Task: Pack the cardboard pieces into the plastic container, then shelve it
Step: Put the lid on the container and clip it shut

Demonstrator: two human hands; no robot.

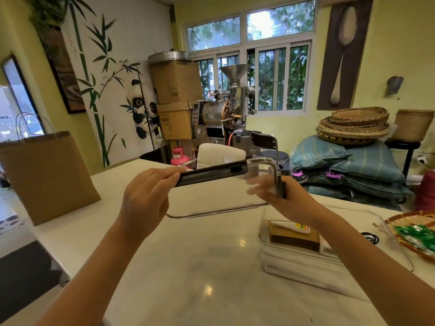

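The right hand [280,196] is showing blurred, its fingertips smeared behind the clear lid [261,170]. The right forearm is hiding part of the cardboard pieces [293,235] in the plastic container [306,269]. The woven tray [400,222] is running off the right edge, and the brown paper bag [47,175] is being cut off at the left.

Both hands [143,198] [286,200] hold a clear lid [211,174] above the plastic container [306,262].

Clear lid [219,201] with black clips; brown cardboard pieces [294,235]; white countertop [188,267].
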